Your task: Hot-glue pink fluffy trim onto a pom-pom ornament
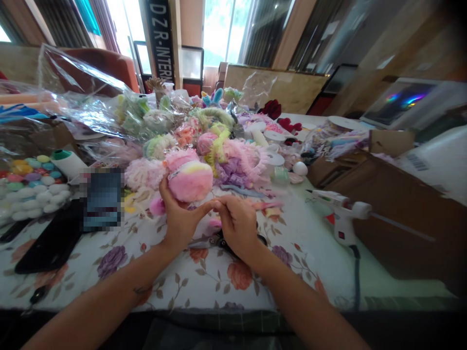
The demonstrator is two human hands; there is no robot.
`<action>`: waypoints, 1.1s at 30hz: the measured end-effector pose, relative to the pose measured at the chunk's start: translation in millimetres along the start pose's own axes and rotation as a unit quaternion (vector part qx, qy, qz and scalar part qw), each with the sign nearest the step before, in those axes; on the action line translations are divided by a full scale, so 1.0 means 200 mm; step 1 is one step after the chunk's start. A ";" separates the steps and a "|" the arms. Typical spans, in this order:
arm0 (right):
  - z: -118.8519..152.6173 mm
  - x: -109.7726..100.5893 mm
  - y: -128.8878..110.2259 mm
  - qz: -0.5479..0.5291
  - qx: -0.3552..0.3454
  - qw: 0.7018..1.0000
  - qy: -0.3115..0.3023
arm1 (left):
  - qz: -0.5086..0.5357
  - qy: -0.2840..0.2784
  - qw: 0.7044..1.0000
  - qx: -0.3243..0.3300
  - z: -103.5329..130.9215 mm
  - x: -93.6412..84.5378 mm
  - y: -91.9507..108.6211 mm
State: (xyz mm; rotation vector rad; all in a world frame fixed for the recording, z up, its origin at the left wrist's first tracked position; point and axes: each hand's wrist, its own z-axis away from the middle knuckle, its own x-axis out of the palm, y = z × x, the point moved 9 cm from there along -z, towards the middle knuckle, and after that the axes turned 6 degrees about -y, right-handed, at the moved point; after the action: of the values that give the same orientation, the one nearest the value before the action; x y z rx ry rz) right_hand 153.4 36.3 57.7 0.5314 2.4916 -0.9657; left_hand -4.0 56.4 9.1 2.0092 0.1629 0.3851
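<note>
1. While the left hand (182, 218) gripped the fluffy pink pouch (191, 183), the pouch sat just beyond its thumb, with fingers along its left side.
2. Near the pouch, the right hand (238, 221) was closed in a pinch at the left thumb's tip, though whether around something small, I could not tell.
3. Scissors (216, 239) lay beneath the right hand on the tabletop (166, 287).

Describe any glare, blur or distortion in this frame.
Head view: the middle window is blown out; glare streaks the clear plastic wrap; the room's far right looks stretched and smeared, its upper corner dark; a pixelated block hides detail left of the pink plush; left hand and right hand read clearly, fine detail soft.
</note>
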 end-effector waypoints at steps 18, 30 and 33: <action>-0.02 -0.02 0.13 -0.025 0.101 0.994 0.009 | 0.004 -0.030 0.998 -0.048 -0.03 0.02 -0.05; 0.01 0.05 0.24 -0.399 0.267 0.875 -0.062 | 0.067 -0.055 0.992 -0.089 -0.08 -0.02 -0.10; -0.01 0.01 0.03 -0.359 0.175 0.889 -0.223 | 0.106 -0.082 0.985 -0.113 -0.09 0.00 -0.10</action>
State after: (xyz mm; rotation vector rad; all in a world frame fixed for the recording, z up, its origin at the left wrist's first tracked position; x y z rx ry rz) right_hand 153.0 41.8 54.9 -0.5301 2.0882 -1.6029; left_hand -9.4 81.3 -1.5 1.8286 -0.1915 0.3531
